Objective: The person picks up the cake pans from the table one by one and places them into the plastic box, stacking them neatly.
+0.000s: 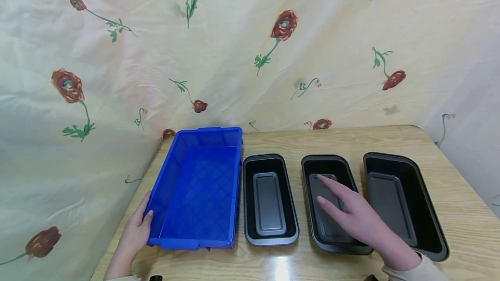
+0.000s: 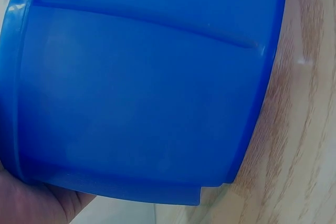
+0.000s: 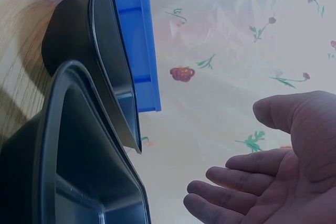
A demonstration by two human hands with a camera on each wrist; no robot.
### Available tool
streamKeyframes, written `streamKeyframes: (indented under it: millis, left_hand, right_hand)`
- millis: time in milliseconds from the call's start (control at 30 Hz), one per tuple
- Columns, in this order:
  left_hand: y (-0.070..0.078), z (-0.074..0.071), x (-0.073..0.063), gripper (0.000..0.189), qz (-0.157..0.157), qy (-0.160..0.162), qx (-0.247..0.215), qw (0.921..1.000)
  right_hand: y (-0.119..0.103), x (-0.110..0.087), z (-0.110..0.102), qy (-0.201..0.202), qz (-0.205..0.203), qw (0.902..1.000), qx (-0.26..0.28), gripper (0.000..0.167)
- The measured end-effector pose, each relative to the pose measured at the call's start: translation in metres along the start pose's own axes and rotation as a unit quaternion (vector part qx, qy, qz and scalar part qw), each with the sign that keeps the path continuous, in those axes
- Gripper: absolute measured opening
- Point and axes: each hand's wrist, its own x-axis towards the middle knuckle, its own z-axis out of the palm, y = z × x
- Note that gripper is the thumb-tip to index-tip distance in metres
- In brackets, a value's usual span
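A shallow blue plastic tray lies on the left of the table. My left hand grips its left rim by the front corner, thumb along the edge; in the left wrist view the tray's outer wall hides most of the fingers. Three dark loaf pans stand in a row right of the tray: a left one, a middle one and a right one. Over the middle pan hovers my right hand, fingers extended and thumb apart, holding nothing, as the right wrist view also shows.
The wooden table carries the tray and the pans. Behind it and at its sides hangs a floral cloth. The left pan stands close to the tray's right side, and narrow strips of table separate the pans.
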Motion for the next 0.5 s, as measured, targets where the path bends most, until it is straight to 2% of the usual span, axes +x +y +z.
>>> streamKeyframes:
  millis: [133,300,500]
  left_hand:
    - [-0.0001,-0.0001,-0.0012,0.058,0.003,0.004,-0.001,1.0000]
    - [0.0004,0.0003,-0.0017,0.058,0.002,0.007,0.000,1.0000]
    - [-0.0003,0.0003,-0.0010,0.059,0.001,0.006,-0.003,1.0000]
  right_hand:
    - [-0.0023,0.0023,0.0019,0.003,-0.006,1.0000,-0.002,0.050]
    - [-0.0070,0.0043,0.0033,0.000,-0.013,0.9997,0.020,0.048]
    - [-0.0091,0.0064,0.0076,-0.008,0.002,0.9994,0.034,0.046]
